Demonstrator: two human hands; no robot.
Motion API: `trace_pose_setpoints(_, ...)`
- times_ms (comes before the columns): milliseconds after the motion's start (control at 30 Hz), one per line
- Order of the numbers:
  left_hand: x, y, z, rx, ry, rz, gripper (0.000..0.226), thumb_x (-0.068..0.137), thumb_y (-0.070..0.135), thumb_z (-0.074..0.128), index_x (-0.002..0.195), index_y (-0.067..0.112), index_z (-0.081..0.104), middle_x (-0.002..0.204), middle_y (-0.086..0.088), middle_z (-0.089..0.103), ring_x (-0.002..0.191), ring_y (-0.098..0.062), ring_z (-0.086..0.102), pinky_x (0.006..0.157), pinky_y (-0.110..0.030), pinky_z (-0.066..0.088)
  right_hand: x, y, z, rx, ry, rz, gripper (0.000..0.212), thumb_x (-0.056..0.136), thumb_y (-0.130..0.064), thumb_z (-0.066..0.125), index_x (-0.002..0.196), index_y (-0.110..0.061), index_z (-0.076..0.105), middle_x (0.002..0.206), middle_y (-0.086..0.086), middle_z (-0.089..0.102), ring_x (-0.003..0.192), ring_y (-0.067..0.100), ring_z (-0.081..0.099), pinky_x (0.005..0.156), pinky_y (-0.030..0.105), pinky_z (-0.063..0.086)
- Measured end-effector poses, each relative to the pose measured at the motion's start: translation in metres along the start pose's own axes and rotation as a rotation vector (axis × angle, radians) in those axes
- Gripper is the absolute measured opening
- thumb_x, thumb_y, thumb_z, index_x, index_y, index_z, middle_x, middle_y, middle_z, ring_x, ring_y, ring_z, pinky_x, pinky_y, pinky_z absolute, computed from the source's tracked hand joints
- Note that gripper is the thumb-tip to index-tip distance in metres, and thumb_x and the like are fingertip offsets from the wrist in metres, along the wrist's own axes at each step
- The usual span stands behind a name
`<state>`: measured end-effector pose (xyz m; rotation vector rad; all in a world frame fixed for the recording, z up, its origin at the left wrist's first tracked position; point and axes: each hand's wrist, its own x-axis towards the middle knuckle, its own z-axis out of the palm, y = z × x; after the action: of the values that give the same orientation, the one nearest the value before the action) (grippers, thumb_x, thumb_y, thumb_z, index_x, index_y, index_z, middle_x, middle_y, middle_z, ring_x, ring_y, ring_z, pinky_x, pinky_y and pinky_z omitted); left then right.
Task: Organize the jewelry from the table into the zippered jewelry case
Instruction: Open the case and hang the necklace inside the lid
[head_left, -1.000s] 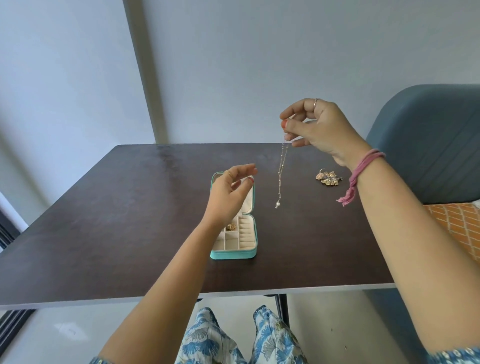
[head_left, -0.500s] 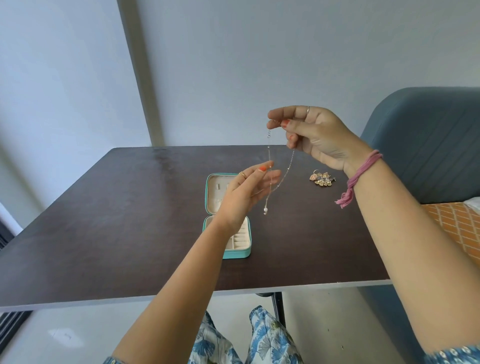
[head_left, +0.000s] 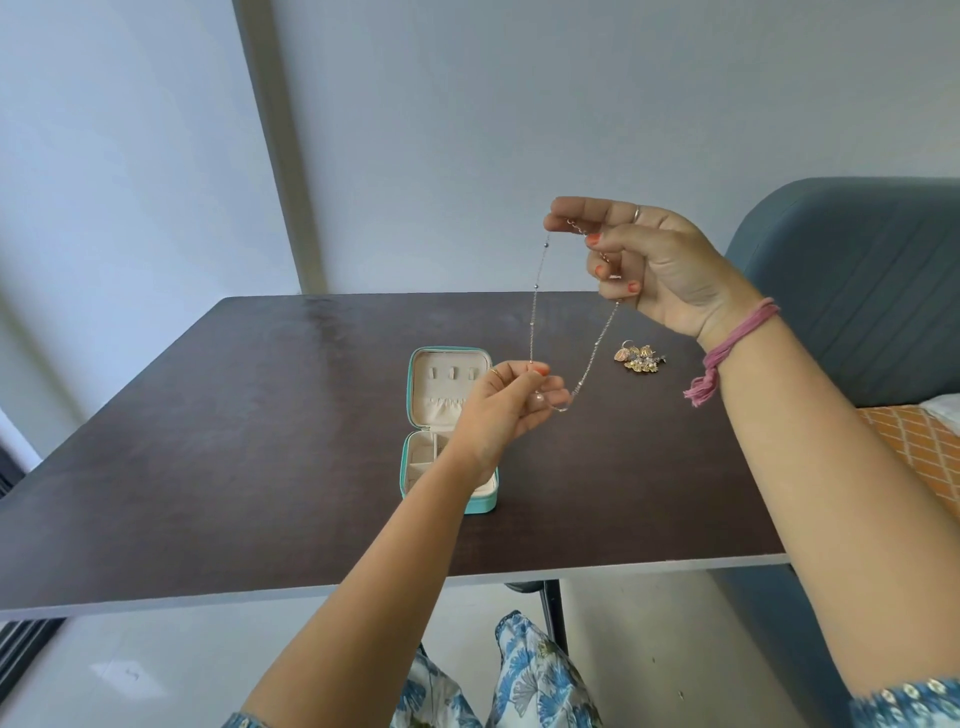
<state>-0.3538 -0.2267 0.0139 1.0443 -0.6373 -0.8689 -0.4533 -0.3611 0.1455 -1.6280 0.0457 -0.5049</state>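
Head view: right hand (head_left: 660, 260) and left hand (head_left: 511, 410) each pinch the necklace (head_left: 535, 306) in a closed grip above the open jewelry case (head_left: 415, 374). Risk: slack chain tangling or slipping onto the desk (head_left: 260, 415).

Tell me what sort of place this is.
Probably a room in a home, though that is a guess: a dark wooden table stands against a plain pale wall, a blue upholstered seat is at its right, and an orange patterned fabric beside that.
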Motion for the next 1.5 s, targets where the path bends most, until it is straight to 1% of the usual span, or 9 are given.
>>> trace_pose_setpoints(200,-0.006,-0.016,0.003,-0.042,0.013,0.006,0.010,0.097,0.011,0.052,0.103,0.011,0.060,0.091,-0.002,0.073,0.089,-0.015,0.071,0.081,-0.024,0.055,0.002,-0.001,-0.007,-0.065,0.038,-0.007,0.033,0.094,-0.002,0.052,0.121,-0.016,0.064,0.111,-0.001,0.068,0.071,0.006,0.056,0.049,0.014,0.032)
trace_pose_setpoints(400,-0.022,-0.032,0.011,-0.112,0.064,-0.005,0.015,0.095,0.009,0.055,0.107,0.010,0.063,0.096,-0.003,0.073,0.092,-0.013,0.070,0.081,-0.024,0.056,0.007,0.000,-0.020,-0.180,0.101,0.013,0.035,0.090,0.002,0.057,0.119,-0.017,0.064,0.108,0.001,0.070,0.082,0.006,0.060,0.063,0.015,0.043)
trace_pose_setpoints(533,-0.032,-0.039,0.016,-0.161,0.143,-0.027,0.015,0.094,0.010,0.057,0.107,0.007,0.065,0.100,-0.009,0.072,0.092,-0.016,0.071,0.078,-0.024,0.057,0.010,0.004,-0.030,-0.256,0.076,0.051,0.039,0.091,0.008,0.052,0.122,-0.015,0.060,0.108,0.003,0.069,0.088,0.008,0.064,0.073,0.016,0.050)
trace_pose_setpoints(733,-0.051,-0.049,0.024,-0.125,0.277,-0.009,0.014,0.092,0.010,0.062,0.103,0.007,0.069,0.086,-0.007,0.069,0.084,-0.014,0.068,0.074,-0.021,0.056,0.017,0.019,-0.044,-0.352,0.131,0.081,0.027,0.091,0.004,0.059,0.113,-0.011,0.063,0.100,0.007,0.071,0.084,0.009,0.068,0.076,0.018,0.054)
trace_pose_setpoints(900,-0.066,-0.054,0.025,0.032,0.345,0.016,0.013,0.090,0.016,0.065,0.101,0.012,0.071,0.081,-0.004,0.070,0.076,-0.010,0.067,0.067,-0.017,0.054,0.021,0.041,-0.050,-0.437,0.145,0.136,0.024,0.088,-0.001,0.064,0.112,-0.004,0.063,0.095,0.010,0.071,0.080,0.011,0.071,0.076,0.020,0.057)
trace_pose_setpoints(1100,-0.082,-0.057,0.023,0.224,0.428,0.096,0.018,0.089,0.010,0.064,0.101,0.018,0.054,0.078,-0.004,0.069,0.068,-0.012,0.068,0.064,-0.023,0.055,0.029,0.078,-0.050,-0.577,0.135,0.243,0.018,0.089,0.004,0.062,0.106,0.004,0.063,0.089,0.015,0.068,0.069,0.007,0.071,0.066,0.015,0.056)
trace_pose_setpoints(1233,-0.087,-0.061,0.019,0.446,0.425,0.100,0.003,0.087,0.018,0.066,0.085,0.020,0.064,0.073,0.002,0.069,0.068,-0.006,0.065,0.067,-0.018,0.051,0.037,0.113,-0.047,-0.622,0.127,0.306,0.010,0.091,0.002,0.060,0.096,-0.004,0.065,0.091,0.016,0.070,0.074,0.012,0.071,0.068,0.017,0.057)
trace_pose_setpoints(1367,-0.090,-0.063,0.014,0.652,0.424,0.106,0.006,0.085,0.023,0.069,0.081,0.019,0.068,0.070,0.008,0.069,0.068,0.002,0.062,0.063,-0.007,0.046,0.039,0.143,-0.040,-0.688,0.111,0.331,0.012,0.089,0.000,0.063,0.099,-0.003,0.070,0.087,0.011,0.071,0.076,0.016,0.070,0.074,0.025,0.059)
trace_pose_setpoints(1500,-0.090,-0.066,0.010,0.822,0.395,0.099,0.009,0.085,0.029,0.069,0.080,0.021,0.070,0.069,0.010,0.068,0.074,0.003,0.063,0.064,-0.005,0.045,0.042,0.162,-0.031,-0.744,0.063,0.358,0.013,0.087,-0.002,0.066,0.097,-0.008,0.073,0.085,0.005,0.073,0.084,0.021,0.073,0.076,0.027,0.059)
